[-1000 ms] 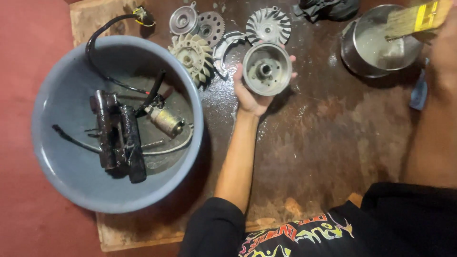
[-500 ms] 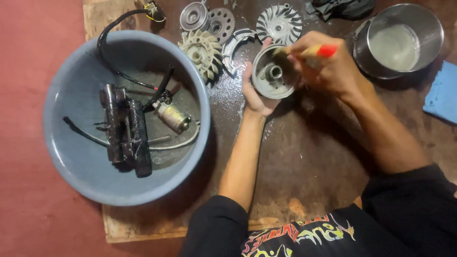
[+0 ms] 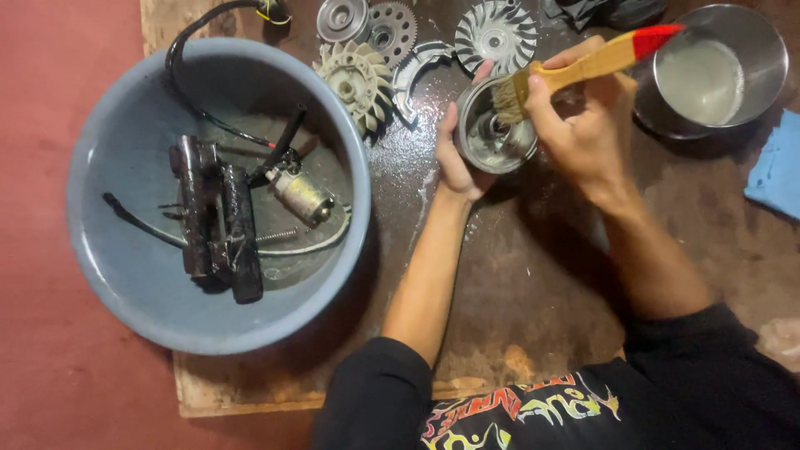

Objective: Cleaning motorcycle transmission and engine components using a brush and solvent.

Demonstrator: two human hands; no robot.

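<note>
I count one metal clutch bell (image 3: 493, 133), cupped in my left hand (image 3: 457, 158) above the wet board (image 3: 533, 283), fingers wrapped round its rim. My right hand (image 3: 583, 133) pinches one wooden paintbrush (image 3: 575, 71), bristles inside the bell. Behind lie two fan wheels, one gear (image 3: 392, 29) and one pulley (image 3: 343, 18). One steel bowl (image 3: 721, 62) and one blue cloth (image 3: 775, 167) are cut off; the grimy parts in the blue basin (image 3: 125, 275) are hard to identify.

Stained wooden board (image 3: 517, 333) on red floor (image 3: 50, 333). Grey basin (image 3: 125, 283) overhangs its left edge. Fan wheels (image 3: 360, 79), gears (image 3: 392, 29) along the far edge; steel bowl (image 3: 754, 92), blue cloth (image 3: 777, 167) at right.
</note>
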